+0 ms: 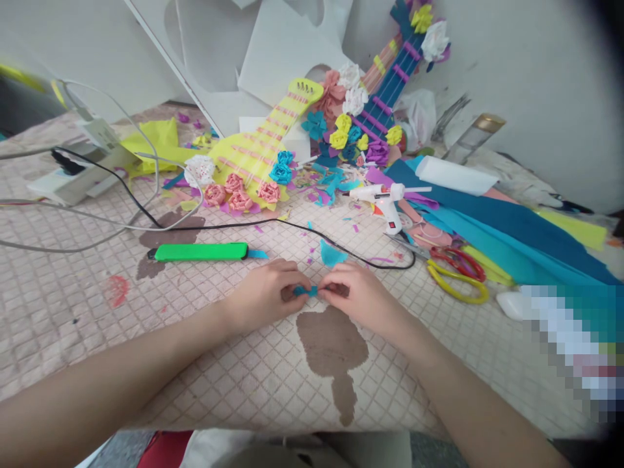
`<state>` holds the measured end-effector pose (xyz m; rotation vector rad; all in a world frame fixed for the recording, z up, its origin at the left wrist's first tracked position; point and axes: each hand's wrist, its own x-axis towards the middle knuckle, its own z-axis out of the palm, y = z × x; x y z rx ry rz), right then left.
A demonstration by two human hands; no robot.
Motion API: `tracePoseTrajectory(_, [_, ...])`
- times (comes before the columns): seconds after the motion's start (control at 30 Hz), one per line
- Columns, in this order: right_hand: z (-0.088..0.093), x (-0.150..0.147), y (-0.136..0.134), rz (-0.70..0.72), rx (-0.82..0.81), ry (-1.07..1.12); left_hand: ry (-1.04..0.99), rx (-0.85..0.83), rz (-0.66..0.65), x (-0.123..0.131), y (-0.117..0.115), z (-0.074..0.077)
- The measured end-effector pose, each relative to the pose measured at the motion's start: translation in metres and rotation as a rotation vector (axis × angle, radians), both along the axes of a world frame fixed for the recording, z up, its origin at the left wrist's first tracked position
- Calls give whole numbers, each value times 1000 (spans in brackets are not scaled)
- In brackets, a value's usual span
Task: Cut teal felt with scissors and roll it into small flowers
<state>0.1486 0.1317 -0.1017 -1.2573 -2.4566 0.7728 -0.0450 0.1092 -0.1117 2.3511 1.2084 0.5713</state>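
Observation:
Between my two hands, low over the quilted tablecloth, is a small strip of blue crepe paper (306, 290). My left hand (273, 289) is closed in a pinch on its left end. At the right end, the fingertips of my right hand (353, 292) pinch the same strip. Just beyond my right hand lies a loose blue paper petal (333, 253). A green utility knife (201, 251) rests on the cloth past my left hand, with a bit of blue paper at its right end.
A white hot glue gun (385, 203) lies beyond, its black cord crossing the cloth. Scissors with red and yellow handles (458, 279) and stacked blue paper (478, 214) are at right. Yellow (263, 143) and blue (385, 97) paper guitars lean behind. A power strip (73, 179) sits left.

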Motion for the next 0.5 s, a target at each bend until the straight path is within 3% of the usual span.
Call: tracePoseTrajectory(0.5, [-4,-2,-2,-73,30,-3,-34,-34,95,1,2,0])
